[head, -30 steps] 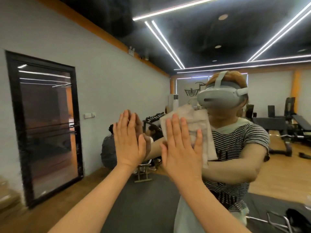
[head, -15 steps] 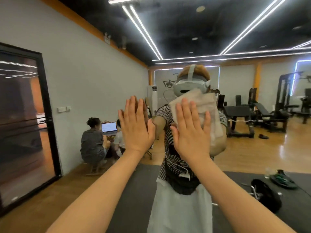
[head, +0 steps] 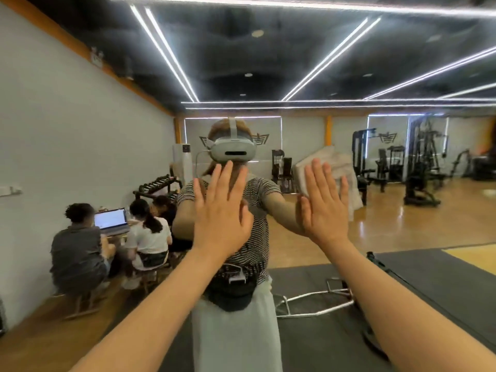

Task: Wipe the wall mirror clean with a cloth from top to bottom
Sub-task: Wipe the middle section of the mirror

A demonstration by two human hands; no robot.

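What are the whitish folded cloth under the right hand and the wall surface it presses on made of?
Whitish folded cloth: looks like soft woven fabric, matte, with visible folds and limp edges; could be a thick disposable wipe. Wall mirror: glass, glossy; it reflects the room and the person. Right hand lies flat on the cloth.

The cloth (head: 339, 167) is off-white with faint grey creases. In the mirror (head: 295, 63), the reflected person wears a black-and-white striped T-shirt (head: 257, 189), a pale grey headset (head: 233, 150) and a black waist bag (head: 230, 296) (skirt below it pale). The floor (head: 402, 224) is honey-brown wood, the mats (head: 442, 277) dark grey.
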